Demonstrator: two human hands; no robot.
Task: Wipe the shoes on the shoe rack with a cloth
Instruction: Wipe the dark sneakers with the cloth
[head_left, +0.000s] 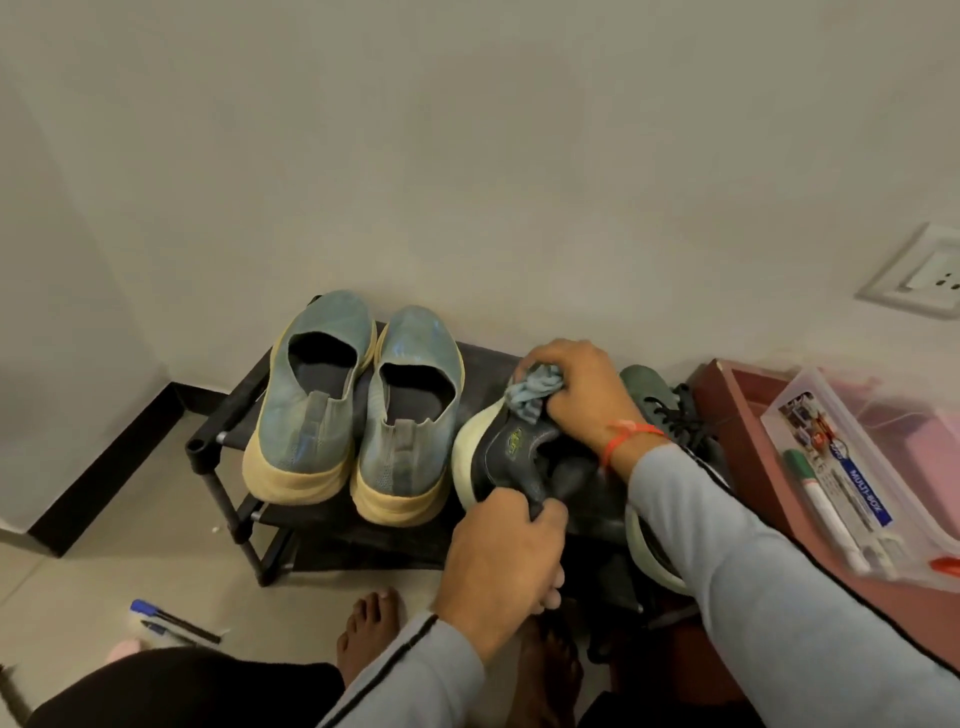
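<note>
A low black shoe rack (234, 410) stands against the wall. On its top shelf sit two light blue slip-on shoes (358, 410) with yellowed soles, heels toward me. To their right is a dark grey shoe (519, 447) with a white sole, tipped on its side. My left hand (504, 556) grips its heel. My right hand (576, 395) presses a bunched blue-grey cloth (532, 389) against the shoe's upper. A second dark laced shoe (670, 415) lies further right, mostly hidden by my right forearm.
A reddish shelf (737, 415) at the right holds a clear plastic box (862, 467) with markers. Blue pens (171, 621) lie on the tiled floor at lower left. My bare feet (363, 634) stand before the rack. A wall socket (924, 275) is at upper right.
</note>
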